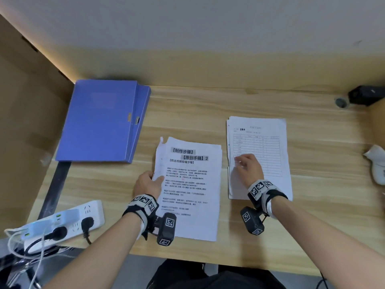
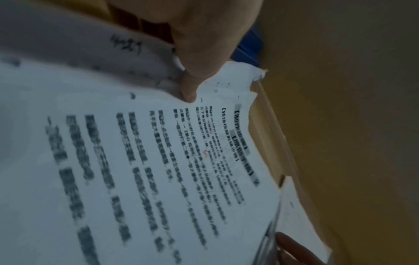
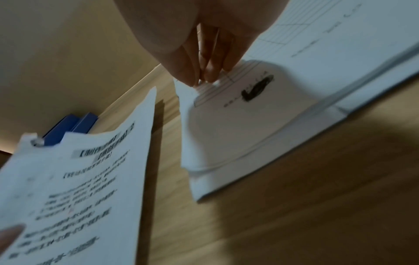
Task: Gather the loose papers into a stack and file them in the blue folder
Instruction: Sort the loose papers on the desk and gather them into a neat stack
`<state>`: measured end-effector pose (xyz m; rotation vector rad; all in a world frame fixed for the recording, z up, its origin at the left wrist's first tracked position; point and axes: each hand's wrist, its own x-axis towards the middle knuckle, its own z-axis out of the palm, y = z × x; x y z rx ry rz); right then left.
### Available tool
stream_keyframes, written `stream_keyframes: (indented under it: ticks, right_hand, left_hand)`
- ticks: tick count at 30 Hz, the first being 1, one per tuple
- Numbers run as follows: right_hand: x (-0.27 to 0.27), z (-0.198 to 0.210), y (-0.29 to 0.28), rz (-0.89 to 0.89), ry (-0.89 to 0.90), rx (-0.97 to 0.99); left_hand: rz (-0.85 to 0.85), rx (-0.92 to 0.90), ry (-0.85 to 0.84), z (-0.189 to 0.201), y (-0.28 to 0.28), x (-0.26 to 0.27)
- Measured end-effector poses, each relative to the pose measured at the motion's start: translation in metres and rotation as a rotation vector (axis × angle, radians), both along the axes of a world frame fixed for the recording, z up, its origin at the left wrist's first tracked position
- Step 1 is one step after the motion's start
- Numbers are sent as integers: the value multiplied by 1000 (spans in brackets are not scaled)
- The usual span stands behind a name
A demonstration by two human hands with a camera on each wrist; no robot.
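Two blue folders [image 1: 100, 119] lie stacked and closed at the back left of the wooden table [image 1: 208, 109]; they also show in the right wrist view as the blue folders [image 3: 72, 125]. A sheaf of printed text papers [image 1: 191, 184] sits at the middle front. My left hand [image 1: 156, 177] pinches its left edge, thumb on top, and the edge is raised off the table. In the left wrist view the thumb of my left hand [image 2: 188, 87] presses the text papers [image 2: 158, 179]. To the right lies a pile of table-form sheets [image 1: 260, 155]. My right hand [image 1: 237, 162] pinches the top form sheet [image 3: 238, 116] at its left edge, which curls upward.
A white power strip [image 1: 62, 222] with plugs and cables sits at the front left corner. A cardboard wall [image 1: 25, 122] borders the left side. At the back right stands a black device [image 1: 366, 97], and a crumpled white object [image 1: 377, 163] lies at the right edge.
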<state>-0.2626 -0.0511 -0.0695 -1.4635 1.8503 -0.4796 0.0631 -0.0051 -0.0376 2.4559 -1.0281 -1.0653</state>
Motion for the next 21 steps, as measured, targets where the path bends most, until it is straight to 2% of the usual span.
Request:
stream_keyframes:
  ticks: [3, 7, 11, 14, 18, 21]
  right_hand:
    - [-7, 3, -3, 3, -78, 24]
    - [-14, 8, -8, -36, -186, 113]
    - [-22, 19, -29, -164, -326, 261]
    - [-36, 40, -49, -280, -436, 390]
    - [-71, 72, -65, -392, -603, 317]
    - [-98, 81, -66, -427, -578, 232]
  left_hand:
    - [39, -123, 42, 19, -16, -13]
    - [102, -308, 215, 61, -50, -27]
    - [142, -397, 367, 98, -90, -43]
    - [196, -351, 491, 95, -115, -71]
    - [218, -272, 600, 67, -124, -134]
    - [194, -215, 634, 39, -118, -174]
